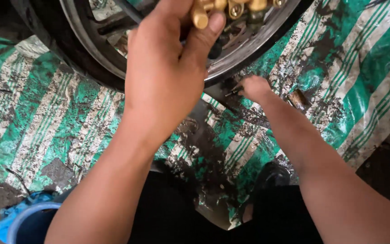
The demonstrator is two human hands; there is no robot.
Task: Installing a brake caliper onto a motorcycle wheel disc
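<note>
Pinching the brass fitting at the wheel, the left hand could lose its grip and drop it while the right hand closes on a small bolt on the greasy tarp below the wheel.

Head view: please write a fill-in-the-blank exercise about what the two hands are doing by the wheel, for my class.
1. The left hand grips a ____-coloured metal fitting in front of the wheel rim.
2. The right hand is down on the striped tarp, at a small dark ____.
3. The tarp's stripes are white and ____.
4. At the lower left stands a ____ bucket.

Missing words: brass; screw; green; blue
</note>
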